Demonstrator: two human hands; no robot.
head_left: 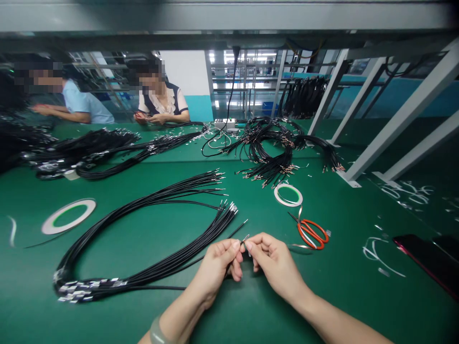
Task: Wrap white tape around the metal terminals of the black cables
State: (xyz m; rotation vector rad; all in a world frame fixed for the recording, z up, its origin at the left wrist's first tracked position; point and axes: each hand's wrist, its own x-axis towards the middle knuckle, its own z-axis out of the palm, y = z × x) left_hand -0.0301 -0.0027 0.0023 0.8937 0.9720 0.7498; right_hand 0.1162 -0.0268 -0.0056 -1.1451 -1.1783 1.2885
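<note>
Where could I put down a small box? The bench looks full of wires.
Bare green mat lies inside the big wire loop, below the tape ring at the left, and between the scissors and the phone. The far side is crowded with wire bundles.

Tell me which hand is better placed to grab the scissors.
Right. The right hand lies just beside the scissors, nothing between. The left hand sits farther off and would have to cross over it. Both hands pinch a wire.
</note>
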